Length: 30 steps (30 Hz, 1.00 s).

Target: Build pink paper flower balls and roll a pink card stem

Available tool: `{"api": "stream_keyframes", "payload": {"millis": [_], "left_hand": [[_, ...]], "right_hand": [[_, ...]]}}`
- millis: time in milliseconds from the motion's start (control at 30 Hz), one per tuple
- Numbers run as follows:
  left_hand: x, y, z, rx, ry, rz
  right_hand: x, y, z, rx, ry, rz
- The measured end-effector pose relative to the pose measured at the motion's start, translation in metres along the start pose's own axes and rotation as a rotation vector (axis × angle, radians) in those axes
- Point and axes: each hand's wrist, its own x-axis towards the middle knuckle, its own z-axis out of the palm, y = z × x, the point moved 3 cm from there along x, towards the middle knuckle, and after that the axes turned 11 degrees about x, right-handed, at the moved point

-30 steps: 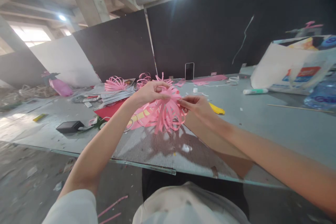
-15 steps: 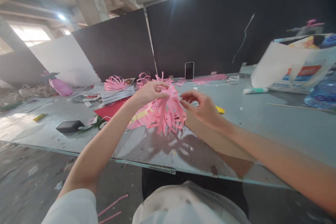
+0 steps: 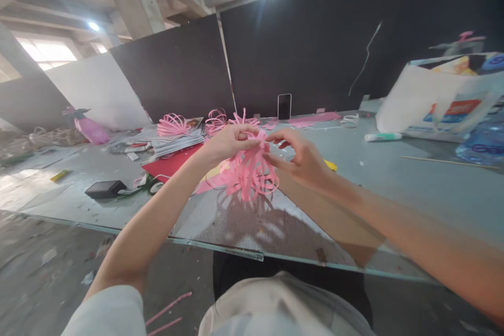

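A pink looped paper-strip flower (image 3: 249, 174) hangs above the table near its front edge, its loops fanning downward. My left hand (image 3: 230, 144) pinches the top of it between thumb and fingers. On the other side, my right hand (image 3: 302, 158) is at the flower's upper right, thumb and fingertips apart around the edge of its loops. Whether those fingertips touch the paper is hard to tell. More pink looped strips (image 3: 173, 124) lie at the back left on a stack of papers (image 3: 177, 143).
Behind the hands a phone (image 3: 284, 107) stands against the dark panel. A white bag (image 3: 433, 100), a glue or marker tube (image 3: 383, 137) and a thin stick (image 3: 449, 161) are at the right. At the left lie a black box (image 3: 105, 189) and a pink spray bottle (image 3: 91, 130).
My right hand has moved left, bringing its fingers up to the flower's edge. My left hand has shifted slightly to the right and keeps hold of the flower.
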Motion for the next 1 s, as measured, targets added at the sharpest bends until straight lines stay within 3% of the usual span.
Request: {"api": "stream_keyframes", "payload": {"millis": [433, 567, 833, 1000], "left_hand": [[-0.001, 0.000, -0.003, -0.079, -0.001, 0.030], [-0.002, 0.002, -0.002, -0.081, 0.005, 0.025], [-0.002, 0.010, -0.002, -0.004, 0.068, 0.045], [-0.007, 0.015, -0.001, 0.042, 0.038, 0.053]], "right_hand": [[-0.010, -0.006, -0.007, 0.049, 0.102, 0.158], [-0.016, -0.010, -0.010, 0.047, 0.147, 0.128], [-0.020, -0.022, -0.006, -0.042, 0.059, 0.039], [-0.019, -0.025, -0.004, -0.058, 0.049, -0.028]]}}
